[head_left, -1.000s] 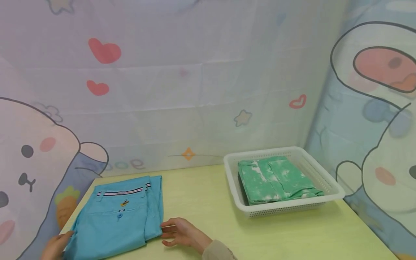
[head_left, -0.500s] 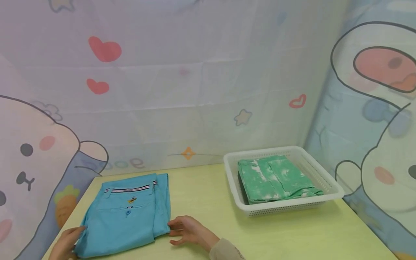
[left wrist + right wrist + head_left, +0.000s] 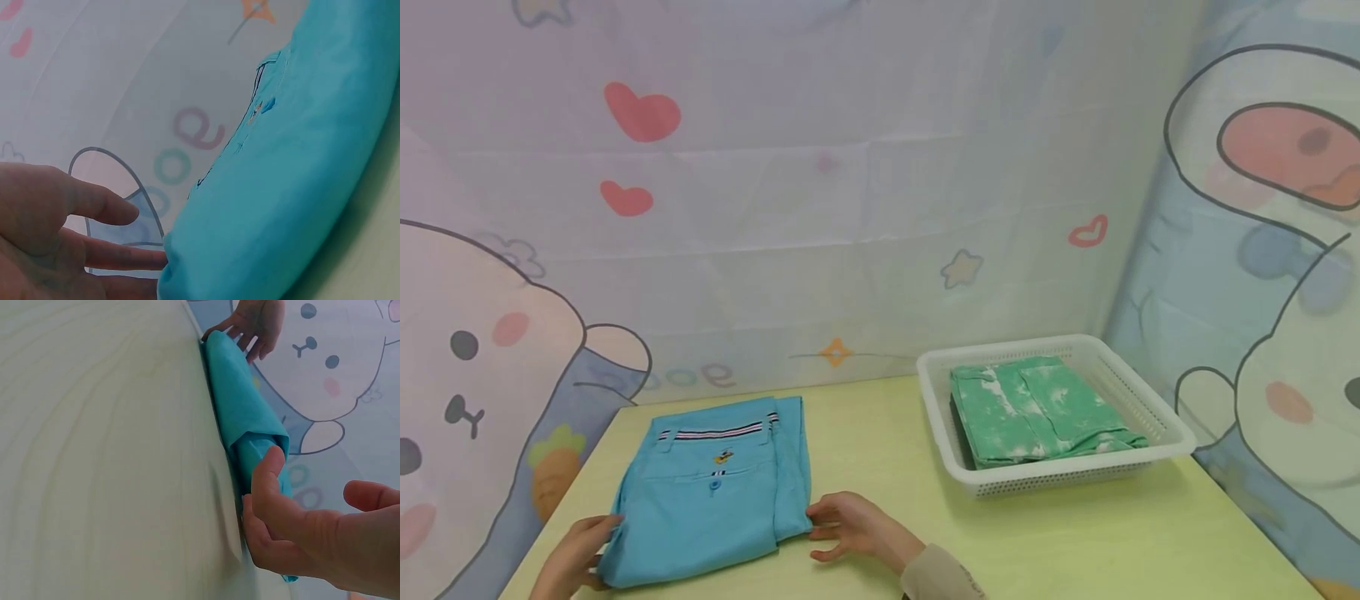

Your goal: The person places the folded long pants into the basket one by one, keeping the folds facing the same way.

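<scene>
Here's the left hand (image 3: pixel 576 557), fingers loosely extended, touching the blue pants (image 3: pixel 700 525), folded on the table (image 3: pixel 880 450). The right hand (image 3: pixel 861 529), relaxed and ungripping, meets their right edge. Straightening, apparently; next calls for even, gentle contact. Farther right, green clothing (image 3: pixel 1037 412) lies in the basket (image 3: pixel 1075 472).

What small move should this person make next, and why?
Perhaps the left hand and right hand should slip further under the blue garment: they are at its opposite sides, neither looks firmly closed around it, and it lies folded on the table, outside the white basket.
</scene>
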A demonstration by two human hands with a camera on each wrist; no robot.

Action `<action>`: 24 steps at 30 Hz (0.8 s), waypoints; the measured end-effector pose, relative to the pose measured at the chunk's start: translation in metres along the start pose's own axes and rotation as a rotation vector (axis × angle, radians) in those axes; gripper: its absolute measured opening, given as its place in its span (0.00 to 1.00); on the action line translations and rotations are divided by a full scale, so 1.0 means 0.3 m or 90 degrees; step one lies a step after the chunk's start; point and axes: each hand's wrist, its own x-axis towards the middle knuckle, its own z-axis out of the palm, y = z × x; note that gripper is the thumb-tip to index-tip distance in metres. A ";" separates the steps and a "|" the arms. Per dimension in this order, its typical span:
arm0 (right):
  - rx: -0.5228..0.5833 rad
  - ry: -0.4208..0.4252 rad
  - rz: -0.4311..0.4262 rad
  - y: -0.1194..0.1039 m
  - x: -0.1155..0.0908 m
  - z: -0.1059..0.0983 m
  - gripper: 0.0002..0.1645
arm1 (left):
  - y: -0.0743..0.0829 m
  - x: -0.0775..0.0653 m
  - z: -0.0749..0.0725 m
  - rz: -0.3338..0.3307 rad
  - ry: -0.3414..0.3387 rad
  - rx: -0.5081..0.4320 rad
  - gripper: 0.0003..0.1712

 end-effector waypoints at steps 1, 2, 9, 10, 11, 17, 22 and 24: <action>-0.002 0.003 -0.001 0.000 -0.003 -0.003 0.09 | 0.003 0.001 0.006 0.002 0.002 0.000 0.44; -0.004 0.006 0.000 -0.001 -0.006 -0.005 0.09 | 0.007 0.001 0.013 0.004 0.003 -0.001 0.44; -0.026 0.026 0.000 -0.007 -0.027 -0.025 0.08 | 0.029 0.008 0.051 0.028 0.002 0.008 0.43; -0.030 0.026 0.001 -0.008 -0.030 -0.029 0.08 | 0.032 0.008 0.056 0.030 0.001 0.016 0.42; -0.031 0.027 0.001 -0.009 -0.035 -0.034 0.08 | 0.036 0.008 0.062 0.032 0.002 0.019 0.42; -0.031 0.021 0.006 -0.020 -0.071 -0.069 0.08 | 0.063 0.007 0.097 0.042 -0.008 0.022 0.46; -0.034 0.026 -0.001 -0.021 -0.099 -0.099 0.07 | 0.084 0.011 0.127 0.046 -0.007 0.025 0.47; -0.033 0.027 -0.004 -0.019 -0.110 -0.109 0.07 | 0.089 0.013 0.138 0.049 -0.003 0.030 0.44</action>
